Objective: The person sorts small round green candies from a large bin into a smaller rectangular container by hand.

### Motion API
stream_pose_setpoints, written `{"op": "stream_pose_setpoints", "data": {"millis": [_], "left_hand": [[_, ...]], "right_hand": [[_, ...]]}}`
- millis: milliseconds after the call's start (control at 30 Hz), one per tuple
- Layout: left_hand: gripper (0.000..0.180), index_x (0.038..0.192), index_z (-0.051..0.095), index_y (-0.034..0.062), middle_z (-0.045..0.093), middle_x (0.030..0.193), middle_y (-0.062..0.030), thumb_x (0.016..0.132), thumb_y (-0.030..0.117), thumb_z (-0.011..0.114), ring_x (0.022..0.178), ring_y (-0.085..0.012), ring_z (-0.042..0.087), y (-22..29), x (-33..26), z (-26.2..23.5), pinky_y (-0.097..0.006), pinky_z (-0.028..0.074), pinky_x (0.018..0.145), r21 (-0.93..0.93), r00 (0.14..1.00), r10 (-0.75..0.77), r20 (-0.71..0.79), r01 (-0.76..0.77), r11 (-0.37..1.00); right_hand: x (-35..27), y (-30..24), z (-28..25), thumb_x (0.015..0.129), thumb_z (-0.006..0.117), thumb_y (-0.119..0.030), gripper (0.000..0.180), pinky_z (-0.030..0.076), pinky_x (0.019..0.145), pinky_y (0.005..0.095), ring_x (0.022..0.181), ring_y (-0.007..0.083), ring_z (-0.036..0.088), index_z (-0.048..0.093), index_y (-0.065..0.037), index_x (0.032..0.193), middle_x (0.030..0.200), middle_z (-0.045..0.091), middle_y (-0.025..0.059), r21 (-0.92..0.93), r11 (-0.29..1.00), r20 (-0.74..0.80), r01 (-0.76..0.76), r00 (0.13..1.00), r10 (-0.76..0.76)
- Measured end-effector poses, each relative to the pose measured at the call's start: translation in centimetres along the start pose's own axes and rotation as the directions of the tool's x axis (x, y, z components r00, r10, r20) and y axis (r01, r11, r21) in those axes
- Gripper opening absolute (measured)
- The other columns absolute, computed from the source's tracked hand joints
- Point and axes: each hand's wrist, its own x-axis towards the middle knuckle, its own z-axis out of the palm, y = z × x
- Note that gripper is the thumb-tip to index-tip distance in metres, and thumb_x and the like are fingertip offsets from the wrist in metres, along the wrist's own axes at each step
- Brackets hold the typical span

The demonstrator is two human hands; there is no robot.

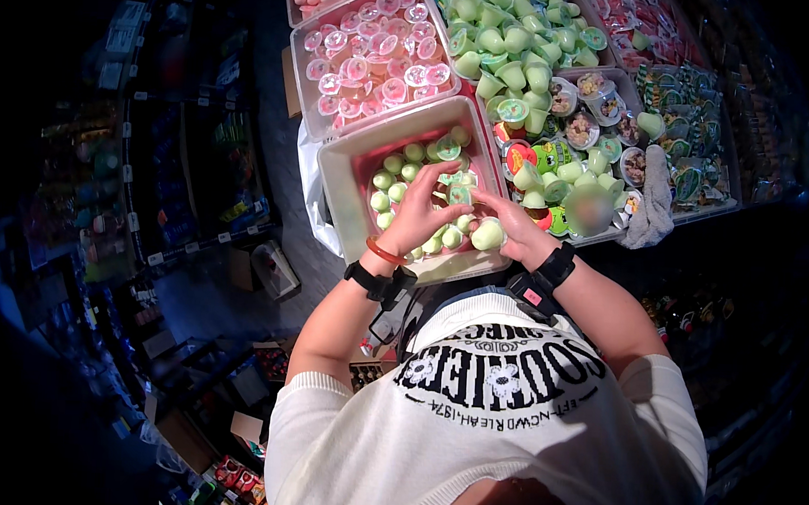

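Both my hands are over a pale bin (340, 173) with a pinkish inside, where several light-green jelly cups (382, 181) stand in rows, bottoms up. My left hand (420, 206) curves its thumb and fingers around a jelly cup with a green printed lid (459, 193). From the other side, the thumb of my right hand (517, 227) comes close to that same lid. Another light-green cup (487, 234) sits bottom-up against the fingers of my right hand. Part of that grip is hidden from above.
A bin of pink jelly cups (368, 60) stands beyond mine. To the right are a heap of green cups (508, 40), cups with brownish pieces (581, 129), green packets (690, 130) and a grey cloth (650, 200) over the edge. Dark shelves (175, 134) line the left.
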Motion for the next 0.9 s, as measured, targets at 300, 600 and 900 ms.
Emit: {"op": "stream_pose_setpoints", "data": {"millis": [300,600,900], "left_hand": [[0.048,0.113,0.050,0.0000,0.052,0.101,-0.0180,0.071,0.006,0.071,0.089,-0.0358,0.055,-6.4,2.7,-0.4,-0.042,0.047,0.080,0.452,0.885,0.210,-0.416,0.000,0.892],[0.046,0.098,0.051,-0.0048,0.060,0.092,-0.0254,0.070,0.021,0.076,0.089,-0.0428,0.058,-14.8,7.5,1.9,-0.047,0.047,0.079,0.206,0.703,-0.211,-0.679,0.458,0.865],[0.034,0.094,0.062,-0.0033,0.066,0.091,-0.0225,0.072,0.019,0.075,0.086,-0.0384,0.064,-17.9,7.0,1.0,-0.044,0.049,0.080,0.040,0.677,-0.311,-0.668,0.449,0.892]], "right_hand": [[0.3,0.4,0.2,0.096,0.046,-0.032,0.041,0.053,0.057,0.0289,0.065,0.0138,0.060,0.044,-0.005,0.128,0.109,0.062,0.0114,-0.039,0.997,-0.022,-0.065,0.998,0.065],[-0.9,0.8,-1.2,0.095,0.049,-0.025,0.029,0.052,0.054,0.0265,0.065,0.0111,0.061,0.055,-0.005,0.115,0.099,0.064,0.0090,-0.029,0.998,-0.038,-0.051,0.998,0.050],[-0.9,0.9,-1.5,0.095,0.048,-0.027,0.029,0.054,0.069,0.0328,0.077,0.0179,0.063,0.057,-0.003,0.109,0.097,0.063,0.0092,0.121,0.991,0.075,-0.063,0.996,0.054]]}}
